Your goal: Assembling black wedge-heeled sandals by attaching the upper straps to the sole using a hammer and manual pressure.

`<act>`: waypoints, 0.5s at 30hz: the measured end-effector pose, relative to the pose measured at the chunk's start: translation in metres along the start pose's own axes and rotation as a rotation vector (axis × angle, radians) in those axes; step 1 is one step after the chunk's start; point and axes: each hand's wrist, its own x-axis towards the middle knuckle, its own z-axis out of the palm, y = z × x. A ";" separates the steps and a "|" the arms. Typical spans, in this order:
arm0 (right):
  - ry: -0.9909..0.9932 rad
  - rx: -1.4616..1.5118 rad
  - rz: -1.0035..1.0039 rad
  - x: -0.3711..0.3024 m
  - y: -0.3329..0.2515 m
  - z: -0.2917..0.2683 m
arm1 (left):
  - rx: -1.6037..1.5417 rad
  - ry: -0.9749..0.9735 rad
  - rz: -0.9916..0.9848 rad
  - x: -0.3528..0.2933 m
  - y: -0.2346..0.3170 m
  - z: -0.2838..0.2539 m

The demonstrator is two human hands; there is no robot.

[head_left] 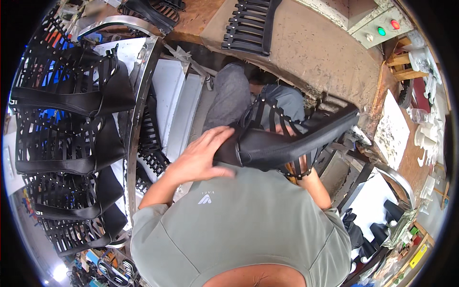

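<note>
Black boot (pixel 272 149): is resting between both hands, strapped leather apparently shaped and joined; no sole showing.
Left hand (pixel 203 154): is lying mostly open on the boot's plain end, thumb spread apart.
Right hand (pixel 302 166): is reaching behind the straps, partly hidden; cannot tell how closed.
Rack (pixel 151 51): similar boots (pixel 55 101) are crowding it, looking about equally far along.
Tabletop (pixel 306 40): a flat strap piece (pixel 269 28) is lying there, seemingly unshaped.
</note>
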 end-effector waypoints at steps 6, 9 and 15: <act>-0.157 -0.452 -0.063 0.052 -0.047 0.003 | 0.034 0.340 -0.160 0.051 -0.004 -0.001; -0.168 -0.414 -0.095 0.064 -0.064 0.023 | -0.023 0.350 0.068 0.059 0.011 -0.038; -0.083 -0.303 -0.108 0.053 -0.072 0.039 | -0.002 0.250 0.381 0.049 0.051 -0.054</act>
